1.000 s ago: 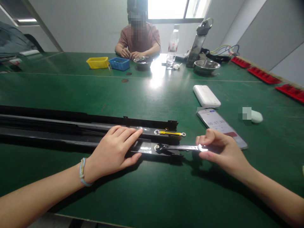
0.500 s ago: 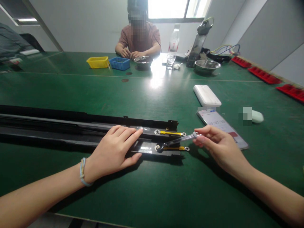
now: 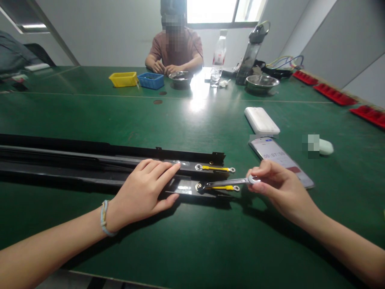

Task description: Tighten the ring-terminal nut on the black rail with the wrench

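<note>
- The wrench (image 3: 230,182) spans the gap from the near black rail (image 3: 75,176) to the right hand (image 3: 275,184), which pinches its outer end between thumb and fingers.
- Left of the wrench, the left hand (image 3: 147,188) lies spread across both rails, palm down, fingers loose on the far black rail (image 3: 75,144) and gripping nothing that I can see.
- It's a slim, silvery tool, slightly aslant, with an open-jawed end by the right fingertips and a dark head at a bolt (image 3: 199,186); how snugly that head sits is too small to tell.
- Just under the wrench runs a yellow strap (image 3: 224,188) with a metal eyelet; a matching yellow strap (image 3: 216,168) lies beyond it on the far rail.
- Beyond the wrench, to its right, a lit phone (image 3: 267,149) rests on the green bench (image 3: 195,245).
- Well beyond the wrench, a person (image 3: 177,48) sits across the bench, forearms on it.
</note>
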### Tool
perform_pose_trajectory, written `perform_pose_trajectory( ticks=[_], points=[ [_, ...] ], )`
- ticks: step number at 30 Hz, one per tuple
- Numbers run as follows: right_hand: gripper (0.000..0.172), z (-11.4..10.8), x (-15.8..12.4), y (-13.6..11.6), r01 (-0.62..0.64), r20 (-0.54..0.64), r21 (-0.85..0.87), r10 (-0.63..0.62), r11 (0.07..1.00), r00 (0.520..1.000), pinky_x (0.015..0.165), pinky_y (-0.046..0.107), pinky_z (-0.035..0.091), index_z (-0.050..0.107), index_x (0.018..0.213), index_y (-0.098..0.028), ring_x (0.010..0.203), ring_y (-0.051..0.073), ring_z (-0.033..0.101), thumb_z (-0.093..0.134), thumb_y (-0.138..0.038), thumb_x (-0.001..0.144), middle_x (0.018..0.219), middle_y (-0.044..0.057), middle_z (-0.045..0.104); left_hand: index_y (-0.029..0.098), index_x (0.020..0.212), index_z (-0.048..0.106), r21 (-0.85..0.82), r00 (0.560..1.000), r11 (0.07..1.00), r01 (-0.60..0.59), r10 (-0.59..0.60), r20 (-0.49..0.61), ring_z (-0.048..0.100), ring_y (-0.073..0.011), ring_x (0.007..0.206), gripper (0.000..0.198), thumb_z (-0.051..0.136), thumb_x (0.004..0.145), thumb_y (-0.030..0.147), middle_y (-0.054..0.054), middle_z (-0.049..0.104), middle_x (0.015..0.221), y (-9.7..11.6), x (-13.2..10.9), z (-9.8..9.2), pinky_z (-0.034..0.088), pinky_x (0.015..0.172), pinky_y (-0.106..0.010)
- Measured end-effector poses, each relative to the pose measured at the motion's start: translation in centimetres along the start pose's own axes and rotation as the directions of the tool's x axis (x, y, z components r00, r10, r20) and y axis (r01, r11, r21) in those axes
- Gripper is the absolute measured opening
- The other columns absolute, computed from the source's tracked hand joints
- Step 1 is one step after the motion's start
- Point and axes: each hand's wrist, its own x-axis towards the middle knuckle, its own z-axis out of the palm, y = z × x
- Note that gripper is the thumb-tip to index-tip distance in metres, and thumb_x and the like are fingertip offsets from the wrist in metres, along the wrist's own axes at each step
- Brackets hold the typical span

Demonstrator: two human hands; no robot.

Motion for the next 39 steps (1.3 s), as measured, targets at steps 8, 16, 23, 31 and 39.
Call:
perform_pose_trajectory(
  ticks=[8,16,23,31,39],
  points=[
    [0.031,0.08,-0.09,-0.16,0.024,0.055,0.029,-0.025,0.999,0.998,0.054,0.027,0.047,0.055,0.066,-0.023,0.062,0.016,0.056,0.082,-0.038,0.062,0.069,0.0,0.059,0.006,0.126,0.053,0.005,1.0,1.0,-0.014,0.014,-0.01,0.057,-0.0277,0.097,0.052,0.05,0.086,0.04,-0.016,0.063,0.112,-0.02,0.04,-0.01,0.044,0.086,-0.043],
    [0.032,0.13,0.03,-0.63,0.031,-0.006,-0.066,-0.032,0.997,0.999,0.05,0.026,0.048,0.059,0.065,-0.022,0.059,0.015,0.059,0.084,-0.04,0.058,0.068,0.001,0.063,0.008,0.127,0.051,-0.006,1.0,1.0,0.007,-0.007,0.005,0.057,-0.0277,0.098,0.053,0.05,0.086,0.041,-0.015,0.063,0.114,0.01,0.0,-0.08,0.044,0.087,-0.043],
    [0.027,0.36,0.25,-0.1,-0.101,-0.102,0.019,0.102,0.995,0.989,0.054,0.026,0.052,0.069,0.081,-0.023,0.06,0.015,0.065,0.081,-0.039,0.064,0.068,0.0,0.069,0.007,0.127,0.052,0.0,1.0,1.0,0.003,-0.003,-0.001,0.057,-0.0279,0.098,0.053,0.05,0.086,0.041,-0.015,0.063,0.114,0.06,-0.29,-0.54,0.044,0.087,-0.044],
    [0.026,0.34,0.27,-0.2,-0.159,-0.119,0.08,0.168,0.984,0.979,0.057,0.023,0.052,0.072,0.082,-0.024,0.064,0.014,0.065,0.083,-0.036,0.062,0.072,0.0,0.072,0.006,0.126,0.052,0.005,1.0,1.0,-0.007,0.007,-0.004,0.057,-0.0277,0.098,0.053,0.05,0.086,0.04,-0.015,0.063,0.113,0.07,-0.34,-0.66,0.043,0.087,-0.043],
    [0.026,0.28,0.25,-0.48,-0.124,-0.054,0.076,0.128,0.989,0.99,0.053,0.023,0.05,0.067,0.069,-0.023,0.06,0.013,0.062,0.087,-0.033,0.056,0.068,-0.001,0.068,0.006,0.127,0.051,0.011,1.0,1.0,-0.008,0.008,0.003,0.056,-0.0274,0.098,0.052,0.049,0.087,0.04,-0.015,0.063,0.113,-0.04,-0.25,-0.57,0.043,0.087,-0.042]
  ],
)
